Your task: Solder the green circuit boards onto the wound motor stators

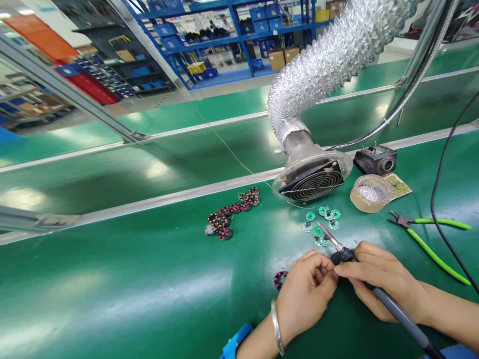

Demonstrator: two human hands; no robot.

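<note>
My right hand (389,281) is closed round a soldering iron (398,311), whose metal tip points up and left towards small round green circuit boards (317,232). My left hand (309,289), with a metal bangle at the wrist, is closed in a pinch. Its fingertips meet those of my right hand just below the iron's front end; what they pinch is hidden. Beside the left hand lies a small ring-shaped wound coil (280,280), partly covered by it. Farther left, several similar coils (224,222) lie in a loose cluster on the green bench (130,279).
A fume extractor fan (314,182) on a silver flexible duct (318,75) stands behind the boards. To its right are a tub of metal shavings (370,193), a black iron holder (376,159) and green-handled cutters (426,234). A black cable (436,189) runs along the right.
</note>
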